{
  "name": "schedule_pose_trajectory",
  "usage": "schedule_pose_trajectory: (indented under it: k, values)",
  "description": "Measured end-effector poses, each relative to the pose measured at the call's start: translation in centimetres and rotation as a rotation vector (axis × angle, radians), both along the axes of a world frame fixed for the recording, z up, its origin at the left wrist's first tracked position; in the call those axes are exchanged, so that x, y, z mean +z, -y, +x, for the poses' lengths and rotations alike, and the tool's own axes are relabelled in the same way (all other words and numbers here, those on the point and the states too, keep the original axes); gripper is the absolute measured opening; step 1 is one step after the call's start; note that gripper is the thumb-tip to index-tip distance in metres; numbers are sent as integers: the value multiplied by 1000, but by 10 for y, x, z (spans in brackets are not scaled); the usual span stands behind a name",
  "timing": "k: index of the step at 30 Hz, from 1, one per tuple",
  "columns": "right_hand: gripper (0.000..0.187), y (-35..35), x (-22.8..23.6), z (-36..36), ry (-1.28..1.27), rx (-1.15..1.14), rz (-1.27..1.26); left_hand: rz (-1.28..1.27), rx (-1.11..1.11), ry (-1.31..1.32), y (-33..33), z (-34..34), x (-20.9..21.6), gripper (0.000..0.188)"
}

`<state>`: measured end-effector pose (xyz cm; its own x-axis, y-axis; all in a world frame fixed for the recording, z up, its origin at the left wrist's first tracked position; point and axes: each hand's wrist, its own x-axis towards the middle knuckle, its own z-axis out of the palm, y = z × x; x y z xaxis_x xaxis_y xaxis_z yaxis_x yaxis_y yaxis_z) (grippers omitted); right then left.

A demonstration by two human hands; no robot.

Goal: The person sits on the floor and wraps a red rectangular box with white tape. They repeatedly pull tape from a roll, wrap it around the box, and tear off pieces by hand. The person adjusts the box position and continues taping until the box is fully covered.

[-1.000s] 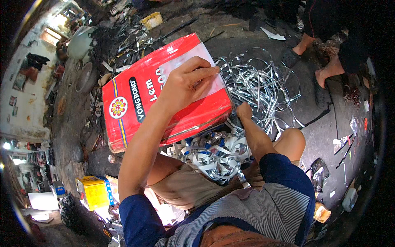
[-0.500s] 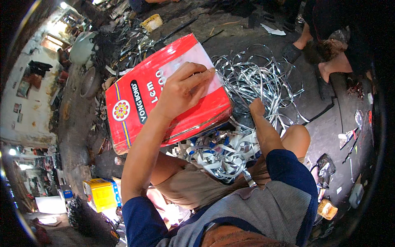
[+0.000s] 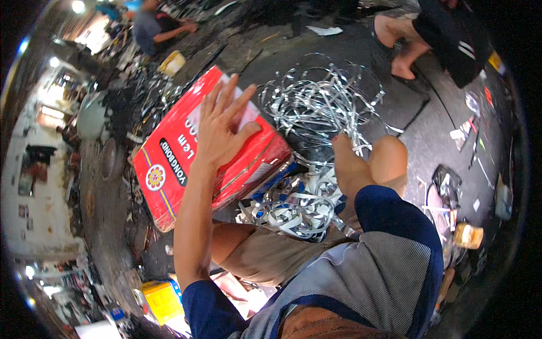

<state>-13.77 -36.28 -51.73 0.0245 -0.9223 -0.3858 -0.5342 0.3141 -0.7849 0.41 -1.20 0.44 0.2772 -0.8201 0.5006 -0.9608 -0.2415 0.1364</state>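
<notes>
My left hand point(image 3: 226, 127) lies flat on top of a red box point(image 3: 169, 150), its fingers stretched out and spread over the pale patch. Tilted in front of my left knee, the box carries a flower emblem and a blue and yellow stripe. My right hand point(image 3: 341, 146) is low at the near edge of a loose tangle of shiny silver strips point(image 3: 316, 101). It looks closed, but its fingers are mostly hidden, and what they hold cannot be made out. A second heap of white and silver strips point(image 3: 302, 214) sits between the box and my lap.
Another person's bare feet point(image 3: 403, 62) are at the upper right; a second person point(image 3: 149, 31) sits at the far left. A yellow container point(image 3: 171, 63) lies beyond the box. A yellow carton point(image 3: 161, 302) stands at lower left, and a black plastic bag point(image 3: 446, 183) at right.
My left hand has gone from bent, gathered fingers to a flat, spread palm on the box. The view has shifted, so the box and strips appear further left. My right hand remains beside the tangle.
</notes>
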Motion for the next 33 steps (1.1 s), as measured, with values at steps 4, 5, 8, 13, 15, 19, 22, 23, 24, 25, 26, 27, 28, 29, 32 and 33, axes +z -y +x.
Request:
schedule_pose_trajectory:
  k: [4,5,8,13,15,19,22,23,24,25,26,27,28,29,32,33]
  values:
    - [62,-148,86,47,-267,589,-494,118,178,-1,-59,2,-5,76]
    - [67,-123,90,30,-468,676,-542,82,111,9,-34,-1,-1,77]
    - [61,-172,139,27,-235,478,-91,88,113,84,-26,-6,-3,75]
    - [39,-216,62,-75,-262,1422,-251,-47,32,206,28,-66,7,58]
    - [29,-329,183,-75,-345,1908,-370,-30,154,146,-61,-79,-19,52]
    - [37,-336,207,-113,-415,2041,-348,-90,-55,-414,-55,-173,-55,47]
    - [40,-302,296,-119,-186,2099,-377,-87,41,-801,-83,-190,-110,51]
    - [36,-283,334,-124,-148,1971,-290,-120,31,-957,-85,-195,-121,52]
    - [33,-267,370,-124,-106,1847,-213,-157,25,-1107,-86,-202,-129,52]
    - [29,-258,408,-117,-225,1912,-400,-198,18,-1256,-85,-209,-133,53]
    - [26,-244,434,-118,-75,1903,-441,-263,6,-1325,-81,-215,-128,51]
    - [26,-239,466,-116,-21,1878,-436,-335,3,-1389,-80,-221,-121,49]
    - [25,-238,496,-115,38,1854,-432,-378,19,-1325,-77,-222,-114,45]
    - [21,-236,517,-114,165,1789,-529,-413,32,-1264,-75,-223,-109,41]
    - [16,-229,565,-111,470,1480,-830,-565,71,-1258,-76,-230,-85,18]
    - [16,-221,577,-106,483,1368,-867,-553,101,-1254,-80,-231,-79,14]
